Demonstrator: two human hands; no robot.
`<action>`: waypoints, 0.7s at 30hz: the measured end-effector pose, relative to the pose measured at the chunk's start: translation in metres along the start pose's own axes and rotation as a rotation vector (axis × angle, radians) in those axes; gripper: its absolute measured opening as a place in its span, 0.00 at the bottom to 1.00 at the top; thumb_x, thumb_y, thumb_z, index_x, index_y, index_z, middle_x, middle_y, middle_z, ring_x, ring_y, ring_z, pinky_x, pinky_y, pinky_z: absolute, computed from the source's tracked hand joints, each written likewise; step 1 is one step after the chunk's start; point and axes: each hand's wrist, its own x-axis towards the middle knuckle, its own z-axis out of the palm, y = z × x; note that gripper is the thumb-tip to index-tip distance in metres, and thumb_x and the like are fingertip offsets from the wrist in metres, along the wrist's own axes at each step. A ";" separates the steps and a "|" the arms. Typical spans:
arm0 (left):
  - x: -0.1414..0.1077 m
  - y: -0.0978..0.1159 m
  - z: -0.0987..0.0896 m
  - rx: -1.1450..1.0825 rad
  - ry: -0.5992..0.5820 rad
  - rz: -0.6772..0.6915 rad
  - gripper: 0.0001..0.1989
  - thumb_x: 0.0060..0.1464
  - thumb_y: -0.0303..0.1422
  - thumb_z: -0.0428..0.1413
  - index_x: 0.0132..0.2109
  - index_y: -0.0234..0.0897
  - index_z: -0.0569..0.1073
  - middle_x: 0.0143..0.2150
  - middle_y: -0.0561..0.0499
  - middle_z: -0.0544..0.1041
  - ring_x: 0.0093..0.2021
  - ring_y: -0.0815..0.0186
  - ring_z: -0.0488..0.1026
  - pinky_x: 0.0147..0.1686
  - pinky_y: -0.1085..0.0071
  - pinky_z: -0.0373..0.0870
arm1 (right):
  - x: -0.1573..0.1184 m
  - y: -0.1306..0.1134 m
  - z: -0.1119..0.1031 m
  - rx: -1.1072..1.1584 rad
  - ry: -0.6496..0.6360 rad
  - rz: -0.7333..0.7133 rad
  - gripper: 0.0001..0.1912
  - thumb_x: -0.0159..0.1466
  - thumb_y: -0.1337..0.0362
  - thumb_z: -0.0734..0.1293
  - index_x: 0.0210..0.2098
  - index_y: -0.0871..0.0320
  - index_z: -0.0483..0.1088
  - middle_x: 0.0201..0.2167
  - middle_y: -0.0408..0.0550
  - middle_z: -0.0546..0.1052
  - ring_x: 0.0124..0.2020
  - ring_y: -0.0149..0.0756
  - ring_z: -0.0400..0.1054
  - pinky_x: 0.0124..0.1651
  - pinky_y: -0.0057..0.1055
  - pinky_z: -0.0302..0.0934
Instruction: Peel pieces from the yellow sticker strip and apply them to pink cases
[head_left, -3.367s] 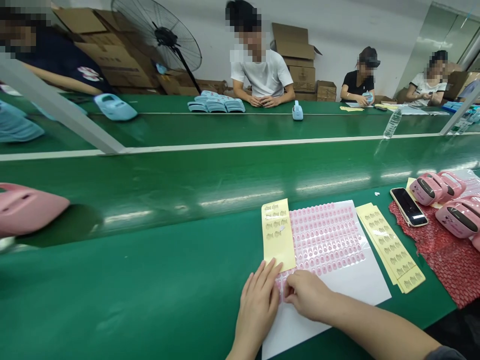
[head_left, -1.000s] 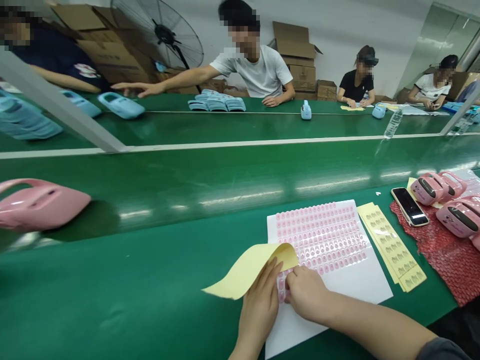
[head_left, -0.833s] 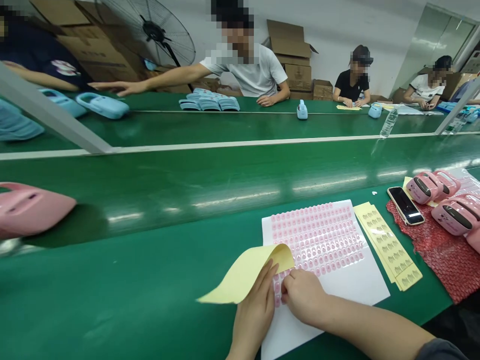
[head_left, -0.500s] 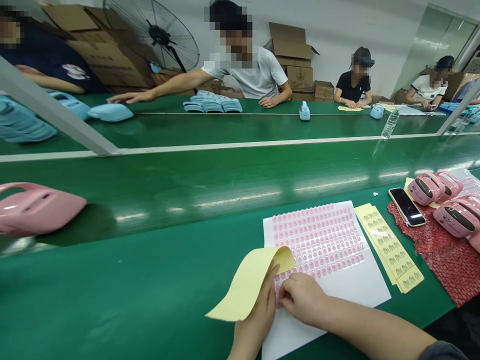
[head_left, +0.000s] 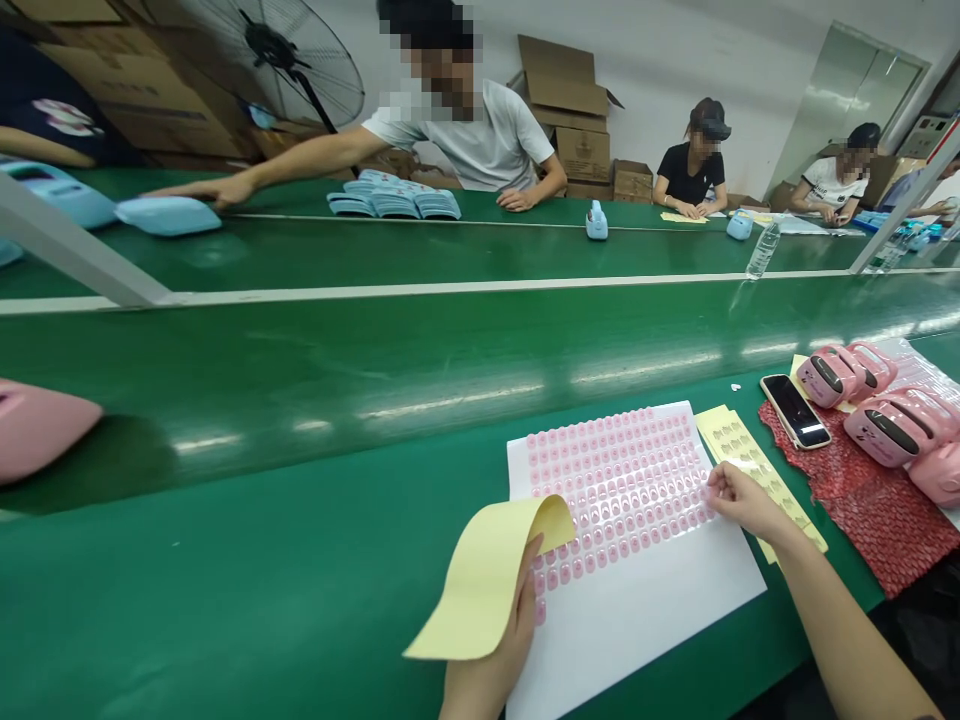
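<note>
My left hand [head_left: 499, 640] grips a curled yellow sheet [head_left: 465, 590], its top edge bent over toward the right. Beneath that hand lies a white sheet [head_left: 637, 610] bearing rows of small pink oval stickers [head_left: 622, 490]. At the right end of the lower rows is my right hand [head_left: 742, 500], thumb and fingertips pinched together. Whatever may be between those fingertips is too small to tell. Yellow sticker strips [head_left: 731, 440] lie just beyond the right hand, partly covered by it and the forearm.
A phone [head_left: 795, 410] and several pink, handled plastic housings [head_left: 892, 425] rest around red bubble wrap [head_left: 862, 510] at right. Another pink piece [head_left: 45, 425] lies far left. Across the green belt [head_left: 337, 370], people sit by blue parts [head_left: 397, 200] and a bottle [head_left: 763, 250].
My right hand has moved right and away from me, from beside my left hand to the sticker rows' right end. The left hand still holds the yellow sheet. The view has turned slightly right.
</note>
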 end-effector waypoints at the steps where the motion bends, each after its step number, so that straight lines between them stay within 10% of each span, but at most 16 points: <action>1: 0.001 -0.001 -0.001 0.021 -0.036 0.018 0.19 0.56 0.37 0.42 0.54 0.47 0.63 0.57 0.55 0.62 0.58 0.60 0.56 0.58 0.59 0.55 | 0.000 0.006 -0.006 0.006 -0.006 0.028 0.06 0.51 0.69 0.62 0.30 0.57 0.60 0.24 0.39 0.64 0.24 0.28 0.58 0.30 0.27 0.54; 13: 0.005 0.007 -0.010 0.122 -0.137 0.000 0.21 0.58 0.37 0.36 0.55 0.43 0.62 0.58 0.53 0.60 0.58 0.62 0.56 0.54 0.59 0.61 | 0.005 0.020 -0.004 -0.239 0.055 0.095 0.07 0.51 0.70 0.60 0.30 0.55 0.58 0.23 0.38 0.68 0.28 0.33 0.64 0.32 0.29 0.54; 21: 0.005 0.013 -0.005 0.117 0.032 0.076 0.22 0.57 0.37 0.35 0.51 0.40 0.68 0.54 0.51 0.65 0.57 0.59 0.59 0.52 0.58 0.63 | -0.002 0.007 -0.006 -0.529 0.160 0.120 0.07 0.52 0.70 0.62 0.32 0.56 0.61 0.27 0.44 0.68 0.30 0.36 0.64 0.30 0.29 0.54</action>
